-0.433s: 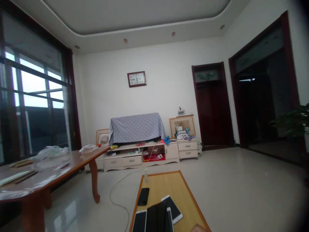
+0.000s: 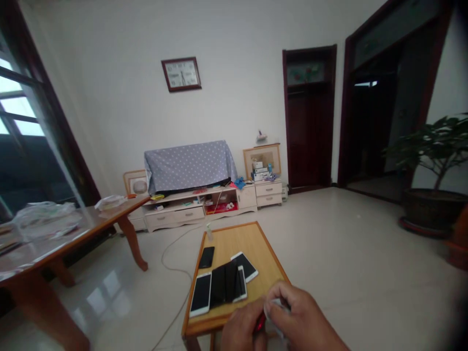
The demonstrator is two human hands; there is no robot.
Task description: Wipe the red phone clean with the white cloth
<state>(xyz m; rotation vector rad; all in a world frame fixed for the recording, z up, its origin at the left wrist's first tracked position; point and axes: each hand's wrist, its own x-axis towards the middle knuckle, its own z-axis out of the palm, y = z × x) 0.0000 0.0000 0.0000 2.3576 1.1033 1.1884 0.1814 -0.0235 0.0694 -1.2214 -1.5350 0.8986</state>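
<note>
My left hand is closed at the bottom of the view, around a small shiny red object mostly hidden by the fingers. Against it, my right hand pinches a crumpled whitish cloth, which touches the red object or lies just beside it. Just beyond both hands is a low wooden table. On it lie a white phone, a black flat item, another white phone partly under it, a third white phone and a black phone.
A clear pump bottle stands at the table's far left corner. To the left is a larger table with plastic bags. A cable runs over the floor. A potted plant stands right; a TV cabinet lines the wall.
The view has tilted down and turned slightly right. Both hands have come into sight together at the bottom, where only a bit of one hand showed before.
</note>
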